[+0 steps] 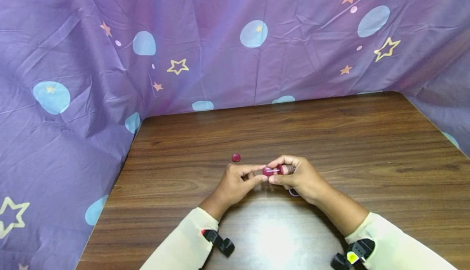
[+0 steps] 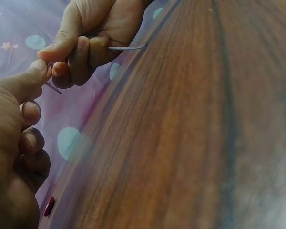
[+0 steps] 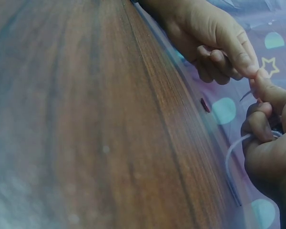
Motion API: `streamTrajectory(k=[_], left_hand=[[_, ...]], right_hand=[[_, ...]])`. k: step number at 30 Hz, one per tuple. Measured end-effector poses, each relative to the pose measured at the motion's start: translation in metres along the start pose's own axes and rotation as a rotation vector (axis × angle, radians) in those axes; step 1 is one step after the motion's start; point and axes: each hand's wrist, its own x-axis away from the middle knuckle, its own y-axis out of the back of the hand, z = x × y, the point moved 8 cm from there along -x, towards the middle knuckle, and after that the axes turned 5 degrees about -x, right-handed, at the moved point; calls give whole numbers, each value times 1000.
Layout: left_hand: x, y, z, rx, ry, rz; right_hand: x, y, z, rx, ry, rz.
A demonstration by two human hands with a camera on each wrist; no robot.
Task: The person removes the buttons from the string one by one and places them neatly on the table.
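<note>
A dark red, button-like disc (image 1: 267,172) is between the two hands, with a thin pale lilac cord (image 1: 275,171) running from it into the right hand. My left hand (image 1: 235,182) pinches the disc's left side between thumb and index finger. My right hand (image 1: 302,179) has its thumb and index fingertips at the disc's right side, its other fingers curled round the cord. Another red piece (image 1: 280,169) shows inside the right hand, partly hidden. From under that hand a loop of cord (image 3: 229,155) hangs out. A short dark cord end (image 2: 55,88) sticks out below the pinching fingertips.
A second dark red disc (image 1: 236,157) lies on the brown wooden table (image 1: 183,147), just beyond the left hand. A purple curtain (image 1: 220,66) with stars and blue spots hangs behind the table and at its sides.
</note>
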Motion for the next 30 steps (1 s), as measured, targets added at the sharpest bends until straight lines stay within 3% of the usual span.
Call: streamTrajectory(k=[10, 24, 30], left_hand=[[-1, 0, -2, -18, -33, -10], [0, 0, -1, 54, -39, -16], [0, 2, -1, 35, -58, -43]], right_hand=[[0, -2, -1, -3, -4, -10], [1, -4, 1, -28, -17, -8], [2, -7, 0, -107, -21, 31]])
